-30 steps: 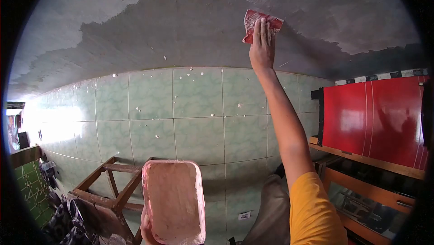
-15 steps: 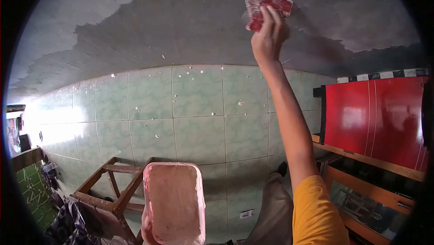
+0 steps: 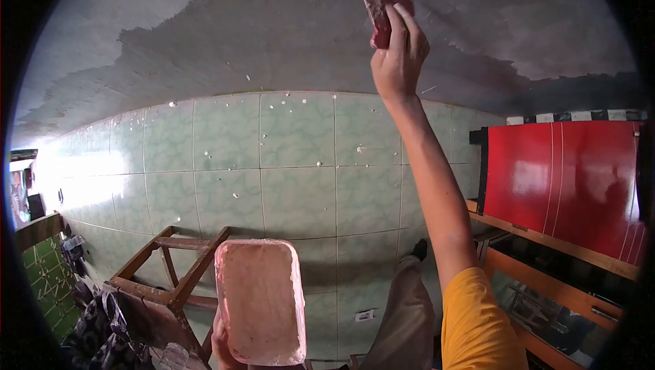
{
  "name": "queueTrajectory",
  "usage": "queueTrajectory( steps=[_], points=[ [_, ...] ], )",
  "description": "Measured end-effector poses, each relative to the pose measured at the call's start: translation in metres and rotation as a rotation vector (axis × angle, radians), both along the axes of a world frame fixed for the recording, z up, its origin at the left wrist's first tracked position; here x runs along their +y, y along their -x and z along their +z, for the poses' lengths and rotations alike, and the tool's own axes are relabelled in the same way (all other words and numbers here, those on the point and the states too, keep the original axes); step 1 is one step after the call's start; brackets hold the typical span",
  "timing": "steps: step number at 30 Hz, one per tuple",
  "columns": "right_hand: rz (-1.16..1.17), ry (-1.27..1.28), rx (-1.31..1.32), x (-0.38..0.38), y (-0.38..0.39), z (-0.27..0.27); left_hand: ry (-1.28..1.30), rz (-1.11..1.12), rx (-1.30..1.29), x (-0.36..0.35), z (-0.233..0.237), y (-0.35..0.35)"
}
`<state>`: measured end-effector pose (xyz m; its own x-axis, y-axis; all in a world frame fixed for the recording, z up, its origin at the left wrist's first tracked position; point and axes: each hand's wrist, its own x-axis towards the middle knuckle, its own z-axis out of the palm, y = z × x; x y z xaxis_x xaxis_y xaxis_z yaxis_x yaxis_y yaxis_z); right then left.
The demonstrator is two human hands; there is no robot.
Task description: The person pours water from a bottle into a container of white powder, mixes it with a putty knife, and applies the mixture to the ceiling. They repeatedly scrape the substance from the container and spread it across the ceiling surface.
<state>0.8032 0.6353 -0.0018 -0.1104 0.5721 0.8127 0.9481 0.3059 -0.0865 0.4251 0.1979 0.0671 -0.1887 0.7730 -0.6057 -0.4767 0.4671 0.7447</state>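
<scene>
My right hand (image 3: 401, 49) is closed round a red putty scraper (image 3: 379, 8), smeared with whitish paste, at the grey wall (image 3: 266, 36). The scraper is tilted, one edge towards the wall. Around it the wall shows a darker patch with a ragged upper border against a paler coat. Low in the view, my left hand (image 3: 221, 341) grips the left side of a pink rectangular tub (image 3: 299, 288). Pale paste is smeared over the tub's rim and inside, and most of the left hand's fingers are hidden behind it.
Bits of white paste dot the green floor tiles (image 3: 300, 196). A wooden stool frame (image 3: 174, 295) is left of the tub, beside dark patterned cloth (image 3: 102, 329). At right are a glossy red panel (image 3: 525, 172) and a wooden cabinet (image 3: 546, 281). My foot (image 3: 419, 250) is on the floor.
My right hand has moved slightly left with the scraper, which has turned more edge-on. The tub sits a little higher in view, and more of my left hand shows.
</scene>
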Motion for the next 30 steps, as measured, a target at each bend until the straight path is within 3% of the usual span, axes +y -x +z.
queueTrajectory(
  steps=[1, 3, 5, 8, 12, 15, 17, 19, 22, 25, 28, 30],
  points=[
    [-0.017, -0.054, -0.006, 0.004, 0.012, 0.008, 0.023, -0.021, 0.028, 0.0, 0.001, -0.002],
    [-0.031, -0.139, -0.071, 0.017, 0.028, 0.004, 0.163, -0.302, 0.444, -0.016, -0.014, 0.016],
    [-0.16, -0.015, -0.195, 0.029, 0.035, -0.021, 0.052, -0.187, 0.237, -0.014, -0.011, 0.014],
    [-0.105, 0.022, -0.179, 0.041, 0.029, -0.06, -0.04, -0.055, 0.062, -0.013, -0.014, 0.014],
    [-0.158, 0.187, -0.24, 0.016, 0.029, -0.092, 0.046, 0.056, -0.087, -0.011, -0.015, 0.026],
    [-0.154, 0.266, -0.291, -0.002, 0.025, -0.081, 0.028, -0.36, 0.549, 0.003, 0.0, 0.031],
    [-0.103, 0.247, -0.239, -0.004, 0.023, -0.057, 0.046, -0.056, 0.077, 0.026, 0.022, 0.016],
    [-0.105, 0.087, -0.236, 0.0, 0.035, -0.013, 0.072, -0.012, -0.079, 0.032, 0.034, 0.015],
    [-0.203, 0.034, -0.313, 0.02, 0.039, 0.004, 0.077, -0.176, 0.05, 0.026, 0.038, 0.024],
    [-0.152, 0.313, -0.361, 0.0, 0.036, -0.032, 0.004, -0.065, -0.049, 0.029, 0.047, 0.017],
    [-0.044, 0.682, 0.14, -0.036, 0.031, -0.025, -0.032, -0.044, -0.137, 0.039, 0.062, 0.006],
    [0.024, 0.914, 0.718, -0.059, 0.027, -0.011, 0.002, -0.03, -0.097, 0.051, 0.072, -0.008]
  ],
)
